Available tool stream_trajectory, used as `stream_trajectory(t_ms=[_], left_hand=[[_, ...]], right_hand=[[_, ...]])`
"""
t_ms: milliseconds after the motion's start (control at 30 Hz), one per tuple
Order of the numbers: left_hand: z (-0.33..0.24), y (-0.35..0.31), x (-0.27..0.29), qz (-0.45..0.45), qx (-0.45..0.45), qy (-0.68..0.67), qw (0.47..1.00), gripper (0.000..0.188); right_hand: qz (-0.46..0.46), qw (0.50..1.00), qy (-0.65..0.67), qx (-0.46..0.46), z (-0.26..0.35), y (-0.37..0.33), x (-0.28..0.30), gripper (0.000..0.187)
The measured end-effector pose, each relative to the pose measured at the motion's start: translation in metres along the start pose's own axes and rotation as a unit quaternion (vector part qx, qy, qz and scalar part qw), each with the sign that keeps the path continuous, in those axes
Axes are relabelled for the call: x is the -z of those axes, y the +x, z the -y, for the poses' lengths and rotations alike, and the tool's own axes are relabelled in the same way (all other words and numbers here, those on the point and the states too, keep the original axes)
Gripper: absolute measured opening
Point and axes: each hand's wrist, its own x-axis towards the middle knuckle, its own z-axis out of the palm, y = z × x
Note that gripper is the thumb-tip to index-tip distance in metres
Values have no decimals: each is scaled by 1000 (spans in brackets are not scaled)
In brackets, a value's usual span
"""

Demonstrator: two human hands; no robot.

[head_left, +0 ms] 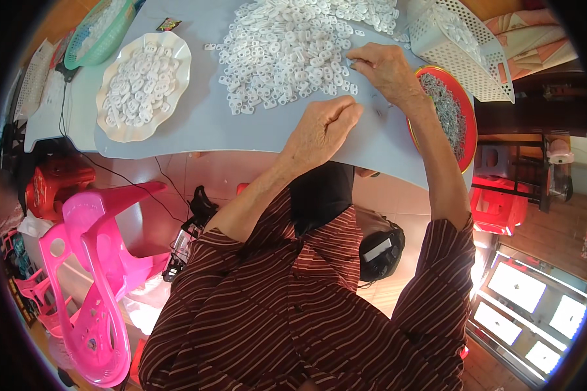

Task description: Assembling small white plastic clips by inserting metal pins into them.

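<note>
My left hand (323, 130) is closed in a fist just above the near edge of the grey table (241, 137). What it holds, if anything, is hidden by the fingers. At the right side of a large heap of small white plastic pieces (287, 55), my right hand (385, 70) is curled with thumb and fingertips drawn together in a pinch. Anything between those fingertips is too small to name. Beside my right forearm sits a red dish (469, 140) filled with small silvery metal parts (445, 111). A few tiny dark bits lie on the table between my hands.
On the left, a scalloped white plate (129, 134) holds more white pieces. Behind it stands a green basket (111, 51). A white perforated basket (443, 62) is at the back right. Pink plastic chair (98, 280) at lower left; black cables hang over the table's left edge.
</note>
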Motion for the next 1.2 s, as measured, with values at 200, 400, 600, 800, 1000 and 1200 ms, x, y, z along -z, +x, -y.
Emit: stream_trajectory(t_ms=[200, 400, 600, 800, 1000, 1200], left_hand=[[0, 0, -1, 0, 4, 9, 1000, 32], [8, 2, -2, -22, -26, -2, 999, 28], [7, 8, 0, -126, -68, -20, 989, 13], [6, 12, 6, -66, 15, 8, 998, 11], [13, 16, 3, -87, -7, -39, 995, 9], [12, 15, 8, -75, -18, -67, 995, 15]], right_hand=[[-48, 996, -67, 45, -1, -3, -10, 12], [-35, 998, -2, -47, 6, -11, 3, 15], [38, 983, 155, -91, 27, -26, 20, 20], [73, 968, 204, -130, 47, -38, 19, 18], [-28, 932, 331, -147, 46, -46, -8, 18], [-31, 914, 372, -159, 48, -48, 9, 20]])
